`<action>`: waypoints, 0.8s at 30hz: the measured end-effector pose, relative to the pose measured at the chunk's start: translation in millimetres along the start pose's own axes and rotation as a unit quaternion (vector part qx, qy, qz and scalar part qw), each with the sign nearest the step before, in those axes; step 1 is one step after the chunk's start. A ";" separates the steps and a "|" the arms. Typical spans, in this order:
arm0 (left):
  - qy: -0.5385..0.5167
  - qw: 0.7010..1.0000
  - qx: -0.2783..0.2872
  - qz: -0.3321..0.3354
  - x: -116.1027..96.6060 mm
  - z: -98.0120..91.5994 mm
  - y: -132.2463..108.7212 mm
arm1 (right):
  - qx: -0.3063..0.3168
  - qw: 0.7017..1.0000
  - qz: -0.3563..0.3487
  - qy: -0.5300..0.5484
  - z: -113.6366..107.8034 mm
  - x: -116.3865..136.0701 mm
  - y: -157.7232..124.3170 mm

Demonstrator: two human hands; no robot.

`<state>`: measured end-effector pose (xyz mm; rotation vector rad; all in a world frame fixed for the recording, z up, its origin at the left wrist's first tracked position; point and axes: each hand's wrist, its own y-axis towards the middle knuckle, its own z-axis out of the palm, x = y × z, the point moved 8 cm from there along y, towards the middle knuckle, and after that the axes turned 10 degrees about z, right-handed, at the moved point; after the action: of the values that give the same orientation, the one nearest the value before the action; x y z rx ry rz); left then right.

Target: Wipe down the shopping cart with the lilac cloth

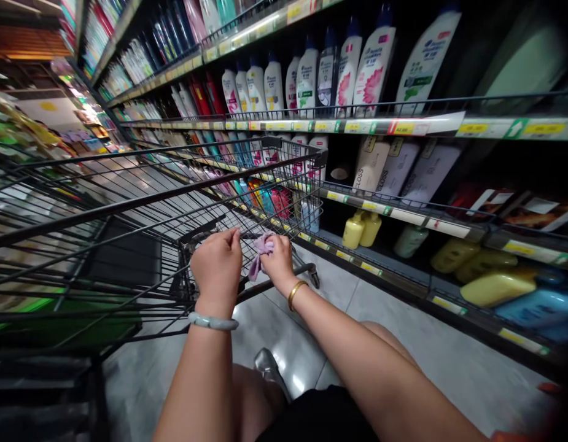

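Note:
My right hand (pixel 278 263) is closed around a crumpled light purple cloth (pixel 264 250), part of which hangs below the fingers. A gold bangle (pixel 295 294) circles that wrist. Just to the left, my left hand (pixel 217 264) is curled into a fist, its back toward me, so whatever it may hold is hidden. A pale stone bangle (pixel 213 321) sits on the left wrist. Right behind both hands stands a black wire shopping cart (pixel 318 158); whether the left fist touches it, I cannot tell.
Store shelves (pixel 343 126) run along the right, with white shampoo bottles (pixel 374 67), boxed goods (pixel 398 169) and yellow pump bottles (pixel 354 229). Yellow bottles lie on the lowest shelf. A silver shoe (pixel 271 371) rests on the grey tiled floor (pixel 302 344). Blurred goods line the left side.

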<state>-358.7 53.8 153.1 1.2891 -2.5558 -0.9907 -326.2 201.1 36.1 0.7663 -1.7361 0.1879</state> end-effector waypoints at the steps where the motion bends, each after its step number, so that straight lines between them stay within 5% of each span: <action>1: 0.005 1.000 0.000 -0.004 2.8 -1.1 0.0 | -0.006 1.000 -0.003 0.014 -0.5 5.2 -0.5; 6: 0.017 1.000 -0.002 -0.009 11.8 -3.4 1.5 | 0.006 0.980 -0.178 0.088 -5.4 65.9 -8.6; 8: 0.011 1.000 -0.003 -0.013 13.6 -3.4 1.2 | 0.029 0.987 -0.149 0.057 2.7 55.3 -7.1; 12: 0.007 0.999 -0.006 -0.034 20.2 -6.9 -2.1 | 0.043 0.999 0.017 -0.001 17.2 4.2 -1.8; 14: 0.010 0.999 -0.010 -0.041 23.9 -10.2 -3.2 | 0.034 0.999 0.012 0.023 16.3 9.8 -2.5; 19: 0.004 0.999 -0.037 -0.039 29.4 -18.8 -2.7 | 0.037 0.983 -0.160 0.086 13.6 66.7 -14.4; 24: -0.001 0.996 -0.036 -0.086 43.1 -27.4 -6.4 | 0.071 0.997 -0.008 0.016 35.3 19.9 -14.0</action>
<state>-371.4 4.8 162.7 1.5076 -2.4194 -1.1029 -348.9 164.9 39.5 0.8748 -1.6983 0.3131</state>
